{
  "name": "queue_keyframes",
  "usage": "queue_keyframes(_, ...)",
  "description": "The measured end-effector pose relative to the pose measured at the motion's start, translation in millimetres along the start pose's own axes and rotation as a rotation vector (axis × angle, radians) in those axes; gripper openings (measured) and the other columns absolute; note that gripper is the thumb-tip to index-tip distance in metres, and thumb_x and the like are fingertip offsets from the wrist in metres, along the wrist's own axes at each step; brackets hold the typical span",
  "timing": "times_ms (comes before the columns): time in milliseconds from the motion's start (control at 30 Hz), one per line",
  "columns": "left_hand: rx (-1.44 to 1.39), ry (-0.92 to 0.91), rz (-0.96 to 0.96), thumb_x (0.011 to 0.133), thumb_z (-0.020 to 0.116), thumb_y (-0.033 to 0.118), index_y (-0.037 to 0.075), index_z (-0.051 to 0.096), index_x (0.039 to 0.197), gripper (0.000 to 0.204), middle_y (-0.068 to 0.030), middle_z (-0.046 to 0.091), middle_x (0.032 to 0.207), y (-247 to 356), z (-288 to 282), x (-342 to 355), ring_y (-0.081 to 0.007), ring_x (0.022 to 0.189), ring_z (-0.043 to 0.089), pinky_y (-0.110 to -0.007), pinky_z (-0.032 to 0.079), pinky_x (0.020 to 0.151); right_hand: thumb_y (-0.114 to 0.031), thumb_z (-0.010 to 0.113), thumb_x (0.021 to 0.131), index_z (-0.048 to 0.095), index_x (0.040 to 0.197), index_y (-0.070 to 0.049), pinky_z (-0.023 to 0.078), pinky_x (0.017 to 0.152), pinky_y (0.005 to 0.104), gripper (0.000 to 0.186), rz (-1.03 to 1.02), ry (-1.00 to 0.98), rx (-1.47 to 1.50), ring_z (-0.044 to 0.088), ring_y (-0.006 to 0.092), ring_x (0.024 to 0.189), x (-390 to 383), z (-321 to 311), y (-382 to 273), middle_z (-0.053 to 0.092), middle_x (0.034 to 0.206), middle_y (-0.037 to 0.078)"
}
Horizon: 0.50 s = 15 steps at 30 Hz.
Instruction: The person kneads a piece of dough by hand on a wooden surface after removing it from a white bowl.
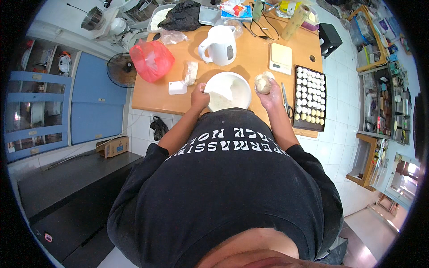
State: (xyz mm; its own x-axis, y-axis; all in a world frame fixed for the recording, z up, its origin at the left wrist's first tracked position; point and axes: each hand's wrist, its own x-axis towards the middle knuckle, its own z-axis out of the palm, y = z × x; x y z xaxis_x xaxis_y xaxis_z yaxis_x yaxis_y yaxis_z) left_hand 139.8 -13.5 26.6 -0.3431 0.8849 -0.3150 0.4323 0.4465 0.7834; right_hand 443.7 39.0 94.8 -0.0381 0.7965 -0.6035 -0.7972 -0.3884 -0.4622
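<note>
Brace the white bowl point(246, 85) with your left hand point(200, 96), closed at its rim, while your right hand point(271, 97) grips the dough lump point(263, 82) lightly.

Lump of dough point(263, 81) up in the air, white bowl point(242, 93) right beside it
So the dough is a pale, creamy, roundish lump, kinda rough and uneven on top, sitting up in the right hand point(271, 95) just right of the bowl and clear of it. The bowl's plain white, round and wide, mouth up, with pale smears inside; it's at the table's near edge, left hand point(199, 95) curled at its left rim.
</note>
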Motion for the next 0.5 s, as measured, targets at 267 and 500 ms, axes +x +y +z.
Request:
queue_keyframes(267, 0.000, 0.280, 0.177, 0.082, 0.063, 0.004, 0.002, 0.069, 0.122, 0.040, -0.0173, 0.077, 0.108, -24, -27, 14, -0.0284, 0.099, 0.075, -0.037, 0.056, 0.089, -0.016, 0.063, 0.100, 0.053, 0.138, -0.010, 0.052, 0.097, 0.0481, 0.040, -0.106, 0.135, -0.281, 0.062, 0.0294, 0.118, 45, -56, 25, 0.062, 0.128, 0.009)
queue_keyframes(500, 0.028, 0.370, 0.058, 0.085, 0.066, 0.005, 0.003, 0.067, 0.124, 0.040, -0.0174, 0.076, 0.107, -32, -40, 21, -0.0283, 0.099, 0.074, -0.038, 0.056, 0.091, -0.028, 0.076, 0.085, 0.062, 0.138, -0.010, 0.038, 0.115, 0.0518, 0.057, -0.726, 0.039, -1.682, 0.051, 0.0417, 0.135, 63, -98, 42, 0.059, 0.141, 0.022)
